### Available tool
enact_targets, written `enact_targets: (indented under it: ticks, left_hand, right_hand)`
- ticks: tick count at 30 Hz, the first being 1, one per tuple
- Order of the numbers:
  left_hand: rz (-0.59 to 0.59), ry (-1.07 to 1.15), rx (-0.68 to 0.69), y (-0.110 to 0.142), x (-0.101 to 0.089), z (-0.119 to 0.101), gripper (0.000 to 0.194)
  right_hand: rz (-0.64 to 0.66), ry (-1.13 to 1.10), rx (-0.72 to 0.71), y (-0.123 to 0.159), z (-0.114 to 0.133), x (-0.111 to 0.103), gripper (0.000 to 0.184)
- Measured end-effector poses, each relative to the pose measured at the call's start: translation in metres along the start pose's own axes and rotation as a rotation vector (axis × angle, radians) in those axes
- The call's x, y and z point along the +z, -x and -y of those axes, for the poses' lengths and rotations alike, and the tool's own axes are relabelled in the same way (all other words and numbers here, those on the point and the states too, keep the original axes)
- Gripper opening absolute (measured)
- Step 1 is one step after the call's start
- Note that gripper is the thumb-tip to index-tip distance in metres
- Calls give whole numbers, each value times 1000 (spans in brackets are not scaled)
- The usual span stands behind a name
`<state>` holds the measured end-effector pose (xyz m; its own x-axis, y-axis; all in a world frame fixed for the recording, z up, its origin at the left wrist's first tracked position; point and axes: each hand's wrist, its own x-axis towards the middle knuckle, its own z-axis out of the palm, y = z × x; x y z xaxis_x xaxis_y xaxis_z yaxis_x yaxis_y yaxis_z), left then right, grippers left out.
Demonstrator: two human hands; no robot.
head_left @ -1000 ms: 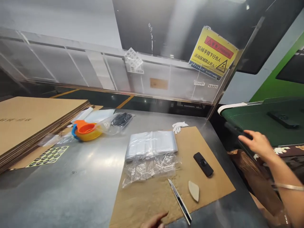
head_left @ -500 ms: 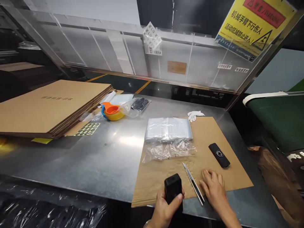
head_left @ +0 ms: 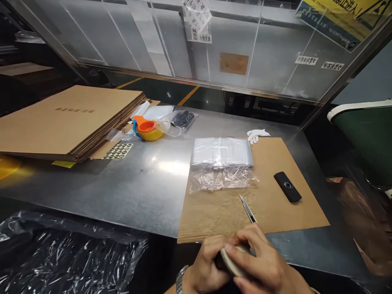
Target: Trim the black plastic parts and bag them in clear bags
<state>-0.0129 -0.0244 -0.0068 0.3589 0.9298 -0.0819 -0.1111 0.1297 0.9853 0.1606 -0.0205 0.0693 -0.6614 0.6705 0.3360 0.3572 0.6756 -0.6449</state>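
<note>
At the table's front edge my two hands meet around a small object. My left hand [head_left: 207, 261] is closed on a black block-shaped device, now mostly hidden by the fingers. In my right hand [head_left: 263, 263] is a pale beige piece with a rounded edge [head_left: 233, 264], held against the black device; its kind I cannot make out. Just beyond my right fingers lies a utility knife [head_left: 247, 209], its handle end covered by my hand. Farther right on the cardboard sheet [head_left: 211, 216] rests a flat black oblong piece with a round ring [head_left: 288, 187].
A stack of clear plastic bags [head_left: 222, 153] lies on the cardboard, with a white glove [head_left: 257, 134] behind. To the left are flattened cartons [head_left: 70, 120], a round-sticker sheet [head_left: 119, 151], orange and yellow tape holders [head_left: 148, 128] and a bagged black item [head_left: 183, 119]. Black plastic wrap [head_left: 70, 253] fills the lower left.
My right hand has left the tabletop beside the knife and joined my left hand, gripping a pale piece against the black device. The view has tipped down.
</note>
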Motion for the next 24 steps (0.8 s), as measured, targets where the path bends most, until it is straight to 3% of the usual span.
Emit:
enact_targets:
  ticks: [2, 4, 7, 9, 13, 17, 21, 24]
  left_hand:
    - [95, -175, 70, 3, -3, 0, 19]
    - [168, -273, 104, 4, -4, -1, 21]
    - [222, -265, 115, 4, -5, 0, 10]
    - [214, -182, 82, 4, -3, 1, 11]
    - [56, 264, -41, 1, 6, 1, 33]
    - [-186, 697, -240, -10, 13, -1, 40]
    - [-232, 954, -489, -20, 6, -2, 37]
    - [-237, 989, -497, -21, 2, -3, 41]
  right_hand:
    - [17, 4, 76, 6, -4, 2, 53]
    - [-16, -1, 62, 11, -7, 5, 55]
    - [-72, -10, -34, 12, -7, 9, 57]
    - [-100, -60, 14, 11, -7, 13, 53]
    - [-306, -292, 279, 18, -14, 35, 47]
    - [-465, -309, 347, 37, -24, 75, 46]
    - [-364, -275, 301, 67, -35, 100, 47]
    - [-297, -262, 317, 83, -41, 94, 44]
